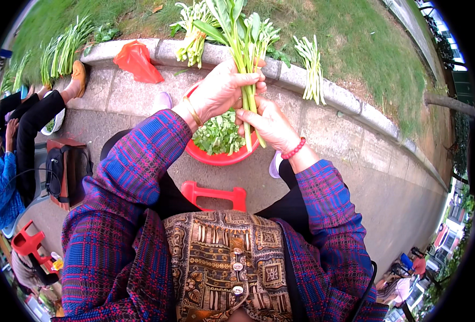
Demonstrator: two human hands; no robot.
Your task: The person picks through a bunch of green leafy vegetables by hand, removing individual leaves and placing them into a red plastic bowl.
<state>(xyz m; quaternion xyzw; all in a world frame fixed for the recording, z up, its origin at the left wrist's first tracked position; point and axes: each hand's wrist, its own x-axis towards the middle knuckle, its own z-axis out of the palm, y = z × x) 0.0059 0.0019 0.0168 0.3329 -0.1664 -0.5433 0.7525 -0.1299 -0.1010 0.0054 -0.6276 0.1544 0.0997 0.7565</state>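
A bunch of green leafy stalks (232,32) is gripped in my left hand (221,88), thumb across the stems. Just below it my right hand (267,123), with a red bead bracelet, pinches the lower part of the same stalks. Under both hands sits a red plastic basin (202,153) holding loose green leaves (219,134). Along the stone curb lie a bunch of leafy stalks (192,45) and a bunch of pale trimmed stalks (310,67).
A red bag (135,61) lies by the curb (344,96). A red stool (213,193) stands between my knees. At the left are seated people (7,182), a dark bag (63,174), another red stool (28,241) and more stalks (63,48). Other people (398,284) appear lower right.
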